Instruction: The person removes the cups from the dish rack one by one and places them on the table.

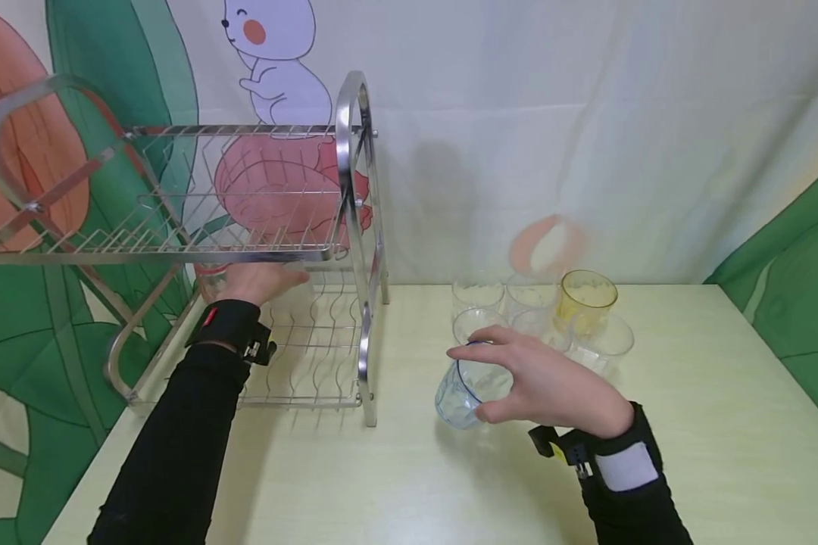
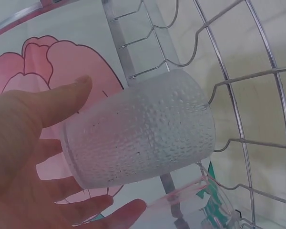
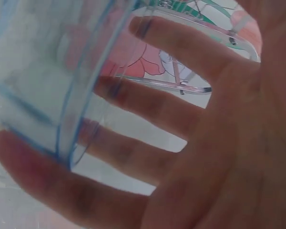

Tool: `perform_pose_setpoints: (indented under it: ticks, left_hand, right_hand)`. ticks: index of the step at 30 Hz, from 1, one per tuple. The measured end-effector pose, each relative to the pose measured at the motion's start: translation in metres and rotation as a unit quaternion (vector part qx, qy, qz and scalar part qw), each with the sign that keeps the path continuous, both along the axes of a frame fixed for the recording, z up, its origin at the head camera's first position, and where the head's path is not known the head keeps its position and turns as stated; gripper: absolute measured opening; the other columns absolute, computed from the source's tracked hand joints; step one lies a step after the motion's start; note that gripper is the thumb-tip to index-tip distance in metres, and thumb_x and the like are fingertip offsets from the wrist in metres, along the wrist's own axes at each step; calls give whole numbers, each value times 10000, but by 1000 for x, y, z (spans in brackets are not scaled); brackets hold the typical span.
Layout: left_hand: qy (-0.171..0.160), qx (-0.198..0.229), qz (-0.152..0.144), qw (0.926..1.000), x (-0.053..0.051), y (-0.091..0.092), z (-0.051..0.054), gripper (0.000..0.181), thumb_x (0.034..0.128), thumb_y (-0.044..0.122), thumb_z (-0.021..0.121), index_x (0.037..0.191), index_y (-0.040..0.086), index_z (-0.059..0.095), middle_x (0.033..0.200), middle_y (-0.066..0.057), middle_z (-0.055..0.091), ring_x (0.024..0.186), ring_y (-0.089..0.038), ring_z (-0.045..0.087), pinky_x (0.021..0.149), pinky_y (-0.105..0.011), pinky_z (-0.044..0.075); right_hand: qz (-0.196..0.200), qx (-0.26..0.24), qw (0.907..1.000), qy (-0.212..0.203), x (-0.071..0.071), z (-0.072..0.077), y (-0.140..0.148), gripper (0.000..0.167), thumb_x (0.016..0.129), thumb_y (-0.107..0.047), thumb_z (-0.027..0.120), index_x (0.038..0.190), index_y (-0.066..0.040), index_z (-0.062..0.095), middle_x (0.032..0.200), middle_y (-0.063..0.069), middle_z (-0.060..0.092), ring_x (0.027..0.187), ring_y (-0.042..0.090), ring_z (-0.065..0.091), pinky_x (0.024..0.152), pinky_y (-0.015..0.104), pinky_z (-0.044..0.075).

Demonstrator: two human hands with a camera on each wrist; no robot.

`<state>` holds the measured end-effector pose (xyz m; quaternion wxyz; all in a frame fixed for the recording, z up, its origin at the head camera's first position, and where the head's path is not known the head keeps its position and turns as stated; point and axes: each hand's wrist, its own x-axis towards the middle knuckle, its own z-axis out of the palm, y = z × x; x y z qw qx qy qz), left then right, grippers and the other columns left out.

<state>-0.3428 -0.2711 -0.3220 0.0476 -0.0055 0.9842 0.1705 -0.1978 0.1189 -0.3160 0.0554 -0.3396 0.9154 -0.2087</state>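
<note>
Inside the lower tier of a metal dish rack (image 1: 307,399), my left hand (image 1: 255,284) is beside a clear pebbled glass (image 2: 140,131). The left wrist view has its thumb and fingers spread around one end of that glass, without a closed grip. A second glass with a pinkish rim (image 2: 190,202) is near those fingertips, partly cut off by the frame. Over the table, my right hand (image 1: 538,378) holds a blue-rimmed glass (image 1: 458,397) by the rim, thumb on one side and fingers on the other. This glass is tilted, its base towards the lower left.
Several clear glasses (image 1: 477,294) stand grouped behind the right hand, with a yellow glass (image 1: 588,291) at the back. The rack's upper wire tier (image 1: 245,227) hangs over the left hand. A patterned curtain (image 1: 491,151) runs along the table's (image 1: 409,484) back edge.
</note>
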Motion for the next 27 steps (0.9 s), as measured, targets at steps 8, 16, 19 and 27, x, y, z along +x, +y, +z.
perform_pose_setpoints:
  ticks: [8, 16, 19, 27]
  left_hand:
    - [-18, 271, 72, 9996, -2, 4, 1, 968, 989, 451, 639, 1673, 91, 57, 1696, -315, 93, 1531, -577, 145, 1224, -718, 196]
    - [-61, 374, -42, 9993, -1, 6, -3, 933, 990, 436, 658, 1665, 68, 130, 1669, -335, 181, 1500, -575, 242, 1193, -733, 248]
    - [107, 369, -58, 9992, -1, 7, -5, 965, 968, 402, 703, 1665, 68, 126, 1644, -342, 245, 1454, -587, 314, 1153, -746, 307]
    - [717, 342, -257, 9965, 1, 7, -11, 827, 964, 215, 723, 1631, 41, 267, 1652, -302, 267, 1472, -551, 304, 1177, -702, 319]
  right_hand:
    - [-281, 442, 9985, -163, -1, -3, -6, 628, 830, -162, 797, 1435, -167, 626, 1507, 155, 556, 1362, 413, 548, 1091, 576, 499]
    - [-370, 692, 9968, -146, -5, -12, -12, 624, 819, -135, 825, 1415, -146, 639, 1543, 167, 527, 1385, 466, 512, 1127, 594, 458]
    - [-352, 737, 9965, -186, -7, -15, -13, 624, 814, -106, 811, 1412, -129, 638, 1557, 178, 511, 1397, 481, 493, 1144, 599, 434]
    - [-486, 857, 9943, -417, -7, -22, -18, 626, 788, -42, 783, 1394, -123, 650, 1620, 173, 433, 1413, 518, 452, 1106, 585, 469]
